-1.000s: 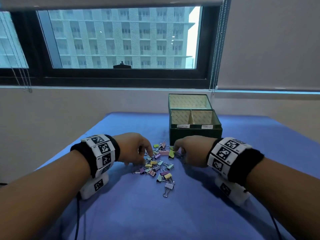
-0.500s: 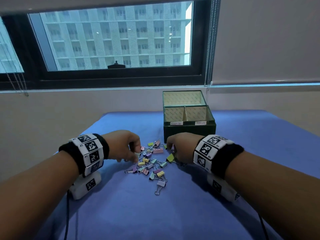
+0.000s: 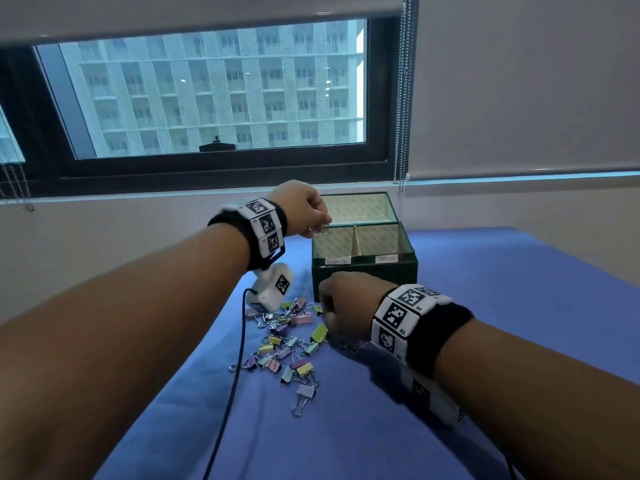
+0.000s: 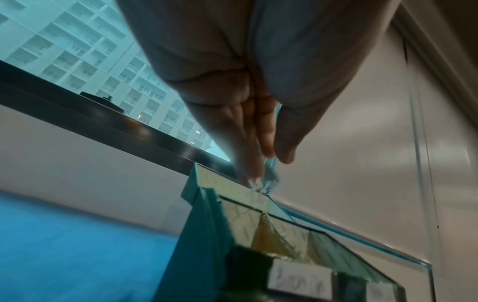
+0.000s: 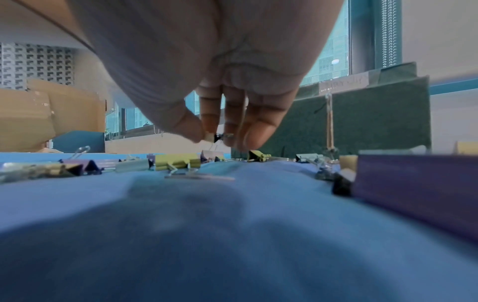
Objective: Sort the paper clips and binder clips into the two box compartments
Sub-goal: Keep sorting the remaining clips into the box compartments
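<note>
Box labels (image 3: 338, 261) too blurred

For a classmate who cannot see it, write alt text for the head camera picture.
A person's left hand holds a small silver clip over the left compartment of an open green box, while the right hand rests among pastel binder clips on a blue tablecloth. A window shows behind.

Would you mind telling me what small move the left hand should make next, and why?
Probably release: the left hand pinches a clip right above the box's left compartment, so letting go should drop it in.
</note>
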### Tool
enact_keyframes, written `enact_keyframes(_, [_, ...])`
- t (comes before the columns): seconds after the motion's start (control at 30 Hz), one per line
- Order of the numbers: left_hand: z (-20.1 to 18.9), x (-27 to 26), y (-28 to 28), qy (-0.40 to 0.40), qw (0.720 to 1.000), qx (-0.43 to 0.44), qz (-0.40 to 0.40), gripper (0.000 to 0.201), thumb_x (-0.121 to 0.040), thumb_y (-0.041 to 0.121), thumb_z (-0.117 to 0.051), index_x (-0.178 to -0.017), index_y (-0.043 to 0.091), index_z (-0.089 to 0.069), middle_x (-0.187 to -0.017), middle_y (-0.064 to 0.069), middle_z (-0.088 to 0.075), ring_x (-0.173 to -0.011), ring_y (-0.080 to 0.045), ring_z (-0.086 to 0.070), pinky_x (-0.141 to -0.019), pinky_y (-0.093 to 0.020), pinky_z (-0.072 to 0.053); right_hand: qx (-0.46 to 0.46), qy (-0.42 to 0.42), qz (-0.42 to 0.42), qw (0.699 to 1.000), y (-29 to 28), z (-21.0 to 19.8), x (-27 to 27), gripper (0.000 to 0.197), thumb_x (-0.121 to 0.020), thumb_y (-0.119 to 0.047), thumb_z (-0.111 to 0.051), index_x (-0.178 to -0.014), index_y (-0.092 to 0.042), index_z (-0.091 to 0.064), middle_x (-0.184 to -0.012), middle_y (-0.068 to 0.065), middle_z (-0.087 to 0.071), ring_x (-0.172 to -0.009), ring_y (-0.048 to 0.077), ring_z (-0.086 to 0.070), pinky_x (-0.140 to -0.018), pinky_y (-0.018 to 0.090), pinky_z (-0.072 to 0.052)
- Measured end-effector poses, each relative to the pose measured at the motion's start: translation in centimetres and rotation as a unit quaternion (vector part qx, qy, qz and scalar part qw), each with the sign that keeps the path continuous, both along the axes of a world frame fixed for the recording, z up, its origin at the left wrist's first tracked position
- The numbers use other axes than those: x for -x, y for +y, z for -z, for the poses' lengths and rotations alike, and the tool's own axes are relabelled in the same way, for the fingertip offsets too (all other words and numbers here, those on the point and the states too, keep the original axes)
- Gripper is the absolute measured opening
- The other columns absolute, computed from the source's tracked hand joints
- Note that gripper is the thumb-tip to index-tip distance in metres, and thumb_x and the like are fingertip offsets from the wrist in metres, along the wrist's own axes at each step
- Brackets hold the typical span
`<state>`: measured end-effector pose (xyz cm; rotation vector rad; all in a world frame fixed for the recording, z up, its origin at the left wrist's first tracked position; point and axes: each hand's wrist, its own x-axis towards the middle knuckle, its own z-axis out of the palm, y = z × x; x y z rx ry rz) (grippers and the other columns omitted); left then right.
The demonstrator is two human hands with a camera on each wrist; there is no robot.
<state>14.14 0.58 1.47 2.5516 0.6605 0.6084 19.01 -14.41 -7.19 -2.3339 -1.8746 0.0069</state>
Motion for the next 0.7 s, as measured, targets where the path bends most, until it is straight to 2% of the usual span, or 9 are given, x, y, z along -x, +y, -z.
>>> enact_keyframes(0.1, [-0.1,-0.9,-0.4,0.016,1.0,0.008,-0.011,0.013,-0.091,0.027,-0.064,-0.092,0.017,-0.073,-0.086,0.0,-0.073,-0.068,-0.015,-0.073,-0.071,-0.034,-0.062,0.015,0.043,-0.013,0.999,-0.1,0.0,0.4,0.005,-0.079,-0.016,-0.062,-0.083,-0.018,-0.059,-0.083,0.002,-0.062,-0.075,0.022,-0.058,-0.065,0.031,-0.051])
enact_keyframes(0.17, [-0.1,0.0,-0.4,0.021,0.999,-0.037,-0.022,0.012,-0.091,0.023,-0.062,-0.093,0.018,-0.072,-0.085,0.003,-0.072,-0.069,-0.016,-0.072,-0.069,-0.034,-0.062,0.015,0.059,-0.01,0.998,0.0,0.1,0.3,0.009,-0.079,-0.011,-0.059,-0.084,-0.018,-0.058,-0.086,0.003,-0.061,-0.078,0.025,-0.06,-0.068,0.034,-0.054])
enact_keyframes(0.23, [0.3,2.0,-0.2,0.06,0.993,-0.097,-0.038,0.011,-0.09,0.02,-0.061,-0.092,0.019,-0.072,-0.079,0.004,-0.072,-0.062,-0.013,-0.068,-0.066,-0.03,-0.06,0.026,0.048,0.009,0.998,0.4,0.3,0.1,0.019,-0.082,-0.011,-0.058,-0.099,-0.018,-0.06,-0.101,0.006,-0.057,-0.084,0.027,-0.06,-0.074,0.037,-0.055])
enact_keyframes(0.3, [1.6,4.4,0.3,0.163,0.978,-0.125,-0.045,0.013,-0.088,0.021,-0.063,-0.098,0.019,-0.072,-0.083,0.005,-0.073,-0.062,-0.009,-0.063,-0.068,-0.025,-0.054,0.071,0.018,0.045,0.996,0.6,0.6,0.0,0.04,-0.082,-0.019,-0.059,-0.122,-0.023,-0.052,-0.115,0.008,-0.045,-0.084,0.029,-0.061,-0.076,0.039,-0.057])
enact_keyframes(0.37, [3.5,6.9,0.9,0.294,0.946,-0.131,-0.034,0.028,-0.088,0.026,-0.067,-0.116,0.022,-0.067,-0.106,0.006,-0.071,-0.084,-0.01,-0.064,-0.082,-0.025,-0.048,0.121,-0.011,0.063,0.991,0.6,0.8,0.2,0.051,-0.083,-0.024,-0.057,-0.132,-0.029,-0.045,-0.12,0.01,-0.038,-0.08,0.027,-0.058,-0.071,0.036,-0.055])
enact_keyframes(0.43, [5.3,9.0,1.5,0.375,0.918,-0.131,-0.017,0.049,-0.089,0.034,-0.067,-0.135,0.026,-0.054,-0.127,0.011,-0.063,-0.108,-0.011,-0.061,-0.097,-0.027,-0.043,0.124,-0.018,0.06,0.99,0.4,0.8,0.3,0.045,-0.085,-0.022,-0.056,-0.128,-0.032,-0.049,-0.118,0.009,-0.039,-0.074,0.023,-0.054,-0.061,0.029,-0.047])
enact_keyframes(0.5, [6.6,10.4,1.8,0.386,0.915,-0.115,-0.006,0.06,-0.089,0.035,-0.066,-0.144,0.033,-0.041,-0.137,0.014,-0.055,-0.117,-0.011,-0.058,-0.103,-0.028,-0.04,0.081,-0.01,0.053,0.995,0.4,0.6,0.2,0.035,-0.084,-0.021,-0.062,-0.117,-0.031,-0.056,-0.113,0.005,-0.043,-0.077,0.024,-0.057,-0.055,0.025,-0.041])
enact_keyframes(0.57, [7.2,10.9,1.9,0.377,0.922,-0.09,0.007,0.068,-0.088,0.03,-0.068,-0.147,0.039,-0.035,-0.142,0.016,-0.05,-0.12,-0.013,-0.057,-0.104,-0.031,-0.042,0.056,-0.002,0.047,0.997,0.4,0.5,0.2,0.029,-0.085,-0.021,-0.065,-0.112,-0.03,-0.058,-0.11,0.002,-0.049,-0.081,0.023,-0.058,-0.059,0.026,-0.041])
enact_keyframes(0.7, [7.5,11.0,1.7,0.339,0.937,-0.079,0.017,0.065,-0.082,0.031,-0.075,-0.14,0.038,-0.045,-0.116,0.018,-0.063,-0.108,-0.009,-0.06,-0.097,-0.029,-0.045,0.082,0.024,0.033,0.996,0.3,0.4,0.3,0.027,-0.092,-0.016,-0.057,-0.115,-0.029,-0.064,-0.094,-0.006,-0.053,-0.08,0.017,-0.055,-0.066,0.023,-0.044])
